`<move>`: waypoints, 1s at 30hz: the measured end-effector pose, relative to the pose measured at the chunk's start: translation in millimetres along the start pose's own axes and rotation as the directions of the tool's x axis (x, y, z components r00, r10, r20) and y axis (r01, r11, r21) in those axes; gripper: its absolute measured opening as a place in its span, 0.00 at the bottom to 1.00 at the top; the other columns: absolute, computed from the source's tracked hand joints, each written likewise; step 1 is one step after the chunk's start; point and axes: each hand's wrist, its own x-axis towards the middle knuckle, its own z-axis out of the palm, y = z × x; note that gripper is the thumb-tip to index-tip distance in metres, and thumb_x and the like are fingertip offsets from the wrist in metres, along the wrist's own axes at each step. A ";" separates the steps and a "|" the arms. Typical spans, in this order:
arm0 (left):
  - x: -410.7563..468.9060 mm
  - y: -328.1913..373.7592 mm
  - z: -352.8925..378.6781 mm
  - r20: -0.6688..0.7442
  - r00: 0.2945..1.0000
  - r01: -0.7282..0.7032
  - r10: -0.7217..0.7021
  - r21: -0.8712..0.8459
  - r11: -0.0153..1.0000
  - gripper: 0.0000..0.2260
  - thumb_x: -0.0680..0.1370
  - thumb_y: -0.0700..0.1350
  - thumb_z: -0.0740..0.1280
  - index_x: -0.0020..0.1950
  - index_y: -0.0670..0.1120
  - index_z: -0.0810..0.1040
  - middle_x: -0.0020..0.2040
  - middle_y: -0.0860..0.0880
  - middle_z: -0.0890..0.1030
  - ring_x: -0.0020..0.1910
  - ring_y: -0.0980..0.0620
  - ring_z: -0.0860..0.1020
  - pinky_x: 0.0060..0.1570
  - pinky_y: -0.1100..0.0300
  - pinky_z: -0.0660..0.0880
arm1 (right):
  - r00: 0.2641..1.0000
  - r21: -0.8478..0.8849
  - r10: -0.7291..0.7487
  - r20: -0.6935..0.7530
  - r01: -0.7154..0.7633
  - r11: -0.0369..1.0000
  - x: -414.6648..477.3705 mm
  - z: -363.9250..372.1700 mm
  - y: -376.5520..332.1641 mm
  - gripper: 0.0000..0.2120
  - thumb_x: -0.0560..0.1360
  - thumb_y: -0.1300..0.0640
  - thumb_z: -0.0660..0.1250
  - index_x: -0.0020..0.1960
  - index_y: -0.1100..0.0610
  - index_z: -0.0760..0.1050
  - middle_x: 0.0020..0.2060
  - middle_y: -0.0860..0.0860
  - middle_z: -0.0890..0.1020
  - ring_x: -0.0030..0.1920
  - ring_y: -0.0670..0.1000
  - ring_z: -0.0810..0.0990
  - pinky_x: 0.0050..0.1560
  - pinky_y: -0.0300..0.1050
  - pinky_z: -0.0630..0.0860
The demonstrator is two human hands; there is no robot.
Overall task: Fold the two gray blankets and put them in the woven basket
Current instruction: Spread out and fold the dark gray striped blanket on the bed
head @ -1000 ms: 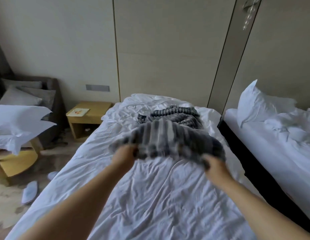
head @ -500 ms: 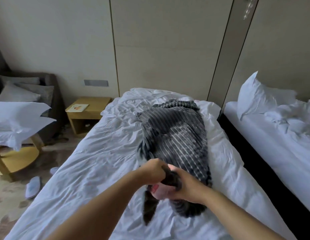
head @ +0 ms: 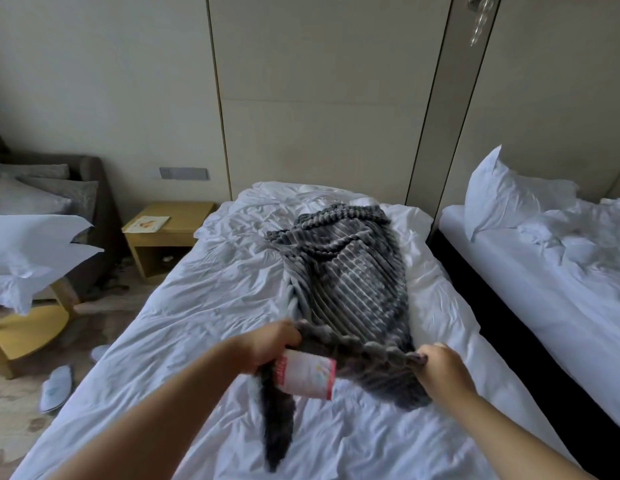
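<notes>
Blanket (head: 346, 282) on bed (head: 204, 317) — slippers (head: 57, 388) alongside

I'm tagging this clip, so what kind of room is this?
Probably a hotel twin room: a white-sheeted bed beside a second bed, a wooden nightstand, white slippers on the floor.

Gray ribbed blanket (head: 350, 271) lies lengthwise on white bed (head: 197, 306). Left hand (head: 270, 342) and right hand (head: 440, 367) grip its near edge, apart from each other. White label (head: 306, 374) hangs below edge. Second bed (head: 561, 289) at right, wooden nightstand (head: 176, 230) at left, slippers (head: 57, 388) on floor.
</notes>
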 end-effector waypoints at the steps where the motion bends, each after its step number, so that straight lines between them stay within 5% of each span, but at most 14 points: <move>1: -1.7 1.0 -13.9 -0.071 0.997 -0.005 -0.003 -0.112 0.994 0.07 0.66 0.40 0.59 0.34 0.44 0.76 0.27 0.49 0.75 0.24 0.52 0.72 0.25 0.64 0.69 | 0.997 0.052 0.069 -0.027 -0.068 0.996 2.9 -3.3 11.0 0.17 0.76 0.60 0.62 0.29 0.53 0.62 0.36 0.57 0.77 0.43 0.61 0.79 0.33 0.46 0.61; 4: -0.3 5.4 -56.9 -0.347 0.936 -0.019 -0.065 -0.233 0.972 0.10 0.76 0.36 0.56 0.45 0.40 0.77 0.36 0.41 0.77 0.34 0.45 0.74 0.37 0.56 0.71 | 0.952 0.403 0.296 -0.077 -0.242 0.883 17.7 -17.8 28.4 0.07 0.76 0.62 0.62 0.39 0.59 0.74 0.37 0.60 0.80 0.44 0.63 0.79 0.37 0.48 0.70; 7: 1.5 7.0 -74.5 -0.557 0.830 0.108 -0.008 0.147 0.983 0.16 0.76 0.34 0.58 0.39 0.49 0.81 0.35 0.47 0.81 0.34 0.48 0.77 0.33 0.63 0.73 | 0.920 0.706 0.393 0.007 -0.283 0.649 40.2 -34.7 -1.3 0.07 0.77 0.62 0.60 0.49 0.60 0.77 0.48 0.62 0.81 0.48 0.61 0.78 0.49 0.52 0.76; 9: 0.5 12.3 -61.9 -0.613 0.789 0.074 0.034 0.149 0.986 0.17 0.73 0.30 0.56 0.37 0.47 0.79 0.34 0.45 0.79 0.30 0.48 0.76 0.30 0.62 0.72 | 0.960 0.804 0.272 0.072 -0.217 0.554 46.9 -48.8 -46.3 0.06 0.77 0.61 0.62 0.49 0.55 0.77 0.48 0.60 0.81 0.48 0.58 0.78 0.51 0.51 0.76; 11: -0.9 18.4 -38.3 -0.558 0.828 -0.054 0.059 0.025 0.998 0.15 0.70 0.31 0.56 0.41 0.47 0.78 0.32 0.44 0.78 0.25 0.49 0.75 0.27 0.62 0.72 | 0.997 0.771 0.004 0.077 -0.062 0.634 41.0 -63.1 -98.8 0.05 0.75 0.58 0.65 0.42 0.53 0.78 0.39 0.51 0.82 0.44 0.53 0.79 0.47 0.46 0.74; 14: -2.8 33.8 -4.6 -0.109 0.972 -0.230 0.209 -0.245 0.942 0.21 0.63 0.36 0.61 0.53 0.49 0.78 0.39 0.45 0.81 0.32 0.52 0.80 0.31 0.59 0.78 | 0.900 0.536 -0.422 0.104 0.307 0.786 16.4 -74.2 -157.3 0.03 0.68 0.52 0.62 0.38 0.48 0.74 0.31 0.43 0.78 0.38 0.47 0.77 0.40 0.43 0.72; 15: 0.1 36.4 2.0 0.012 0.963 -0.265 0.269 -0.143 0.954 0.18 0.65 0.37 0.64 0.53 0.47 0.78 0.41 0.46 0.82 0.38 0.53 0.81 0.38 0.59 0.78 | 0.876 0.480 -0.471 0.108 0.369 0.796 10.4 -76.8 -165.5 0.04 0.66 0.51 0.60 0.39 0.49 0.73 0.31 0.45 0.78 0.37 0.49 0.77 0.39 0.46 0.73; 17: 9.1 39.2 7.6 0.091 0.962 -0.272 0.258 0.424 0.864 0.09 0.69 0.46 0.71 0.47 0.44 0.78 0.39 0.49 0.80 0.38 0.55 0.78 0.42 0.59 0.75 | 0.870 0.499 -0.480 0.110 0.369 0.784 5.8 -81.8 -166.7 0.07 0.64 0.52 0.59 0.42 0.48 0.71 0.32 0.48 0.78 0.36 0.49 0.76 0.35 0.46 0.72; 19: 15.9 38.7 4.6 -0.051 0.970 -0.086 0.239 0.843 0.531 0.14 0.72 0.58 0.68 0.39 0.48 0.76 0.33 0.52 0.76 0.32 0.53 0.73 0.35 0.59 0.70 | 0.877 0.488 -0.456 0.154 0.334 0.807 10.0 -78.4 -152.8 0.08 0.64 0.54 0.60 0.42 0.46 0.71 0.34 0.46 0.79 0.36 0.47 0.76 0.33 0.41 0.71; 20: 17.0 39.2 2.0 -0.157 0.952 0.008 0.263 0.871 0.491 0.16 0.73 0.59 0.66 0.35 0.48 0.74 0.31 0.51 0.74 0.30 0.52 0.72 0.33 0.60 0.68 | 0.875 0.437 -0.450 0.179 0.339 0.833 13.1 -74.9 -143.8 0.08 0.64 0.55 0.62 0.43 0.46 0.70 0.36 0.46 0.79 0.38 0.48 0.77 0.35 0.41 0.72; 24: 15.2 38.2 -14.3 -0.348 0.881 -0.083 0.321 0.554 0.829 0.17 0.74 0.49 0.69 0.27 0.48 0.71 0.24 0.55 0.74 0.27 0.58 0.73 0.30 0.62 0.68 | 0.941 0.237 -0.330 0.079 0.304 0.923 26.7 -45.0 -112.1 0.11 0.72 0.59 0.62 0.34 0.52 0.64 0.32 0.48 0.73 0.35 0.52 0.74 0.30 0.43 0.66; 27: 1.0 51.1 -11.6 -0.273 0.907 -0.248 0.322 0.274 0.929 0.11 0.69 0.48 0.71 0.27 0.50 0.77 0.25 0.56 0.77 0.25 0.60 0.75 0.30 0.66 0.71 | 0.906 0.229 -0.381 -0.186 0.417 0.880 33.0 -32.1 -108.0 0.11 0.69 0.64 0.58 0.29 0.57 0.61 0.28 0.48 0.65 0.29 0.53 0.66 0.26 0.40 0.55; 30: -11.9 60.9 -26.5 -0.281 0.929 -0.304 0.240 -0.213 0.928 0.05 0.64 0.45 0.68 0.35 0.45 0.81 0.33 0.47 0.83 0.31 0.52 0.82 0.31 0.63 0.77 | 0.877 0.314 -0.252 -0.409 0.395 0.864 49.0 -35.4 -102.6 0.09 0.65 0.70 0.67 0.30 0.62 0.70 0.28 0.56 0.71 0.31 0.56 0.70 0.31 0.42 0.60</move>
